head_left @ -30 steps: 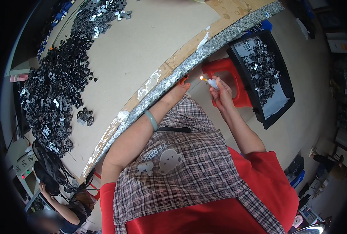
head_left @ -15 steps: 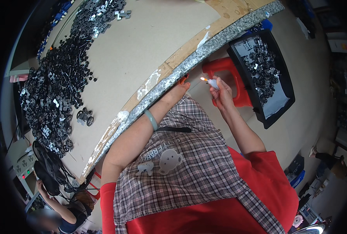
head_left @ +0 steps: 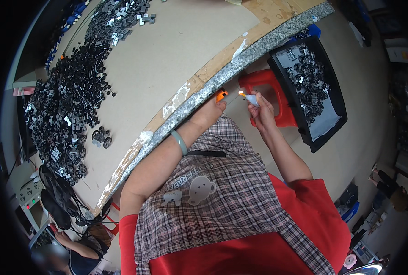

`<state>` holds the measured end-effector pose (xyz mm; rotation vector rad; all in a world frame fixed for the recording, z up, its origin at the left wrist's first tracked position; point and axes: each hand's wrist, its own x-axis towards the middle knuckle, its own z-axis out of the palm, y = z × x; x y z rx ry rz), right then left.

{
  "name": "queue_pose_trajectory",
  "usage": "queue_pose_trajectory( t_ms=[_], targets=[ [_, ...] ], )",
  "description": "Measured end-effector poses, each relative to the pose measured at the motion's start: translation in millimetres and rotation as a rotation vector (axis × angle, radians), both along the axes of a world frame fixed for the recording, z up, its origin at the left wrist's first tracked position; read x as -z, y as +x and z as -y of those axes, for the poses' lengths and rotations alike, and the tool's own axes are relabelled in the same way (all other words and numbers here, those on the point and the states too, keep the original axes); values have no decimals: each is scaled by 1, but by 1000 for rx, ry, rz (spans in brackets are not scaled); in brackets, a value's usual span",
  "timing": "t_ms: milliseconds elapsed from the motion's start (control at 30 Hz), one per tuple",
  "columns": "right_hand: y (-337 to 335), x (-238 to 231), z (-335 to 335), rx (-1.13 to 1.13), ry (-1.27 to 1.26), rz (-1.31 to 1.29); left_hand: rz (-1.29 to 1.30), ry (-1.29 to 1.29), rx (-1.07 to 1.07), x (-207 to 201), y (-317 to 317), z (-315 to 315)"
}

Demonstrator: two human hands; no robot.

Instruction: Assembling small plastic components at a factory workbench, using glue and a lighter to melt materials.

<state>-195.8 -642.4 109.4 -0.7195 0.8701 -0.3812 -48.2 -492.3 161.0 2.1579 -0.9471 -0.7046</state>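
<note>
My left hand (head_left: 214, 111) reaches along the underside of the table edge, its fingers closed round a small orange piece with a dark part (head_left: 221, 95). Most of that piece is hidden by the hand, so its kind is unclear. My right hand (head_left: 262, 112) grips a small whitish squeeze bottle (head_left: 253, 99) tilted toward the left. The bottle's slim orange tip ends in a bright, flame-like spot, a short gap from the orange piece. Both hands are above my lap, beside the table.
Along the tabletop (head_left: 167, 55) runs a stone edge with worn tape. Black wheeled parts (head_left: 66, 114) are heaped at left, grey pieces (head_left: 117, 23) behind them. At right, a black tray (head_left: 334, 123) of similar parts rests by a red stool (head_left: 284, 107). Another person (head_left: 82, 252) sits lower left.
The orange piece has risen and shows more above my left fingers. My right hand and bottle have shifted slightly right and down. A person at far right has moved.
</note>
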Motion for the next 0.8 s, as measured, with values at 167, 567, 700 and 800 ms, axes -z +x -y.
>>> queue_pose_trajectory(
  t_ms=[167,567,700,800],
  targets=[
    [1,-2,0,33,24,-8,-119,-42,113,-30,-14,-8],
    [2,-2,1,46,8,10,404,-339,183,-146,43,-4],
    [7,-4,-2,64,16,6,638,-61,45,-141,81,5],
    [6,-1,-1,60,27,12,721,-64,47,-141,92,7]
  ],
)
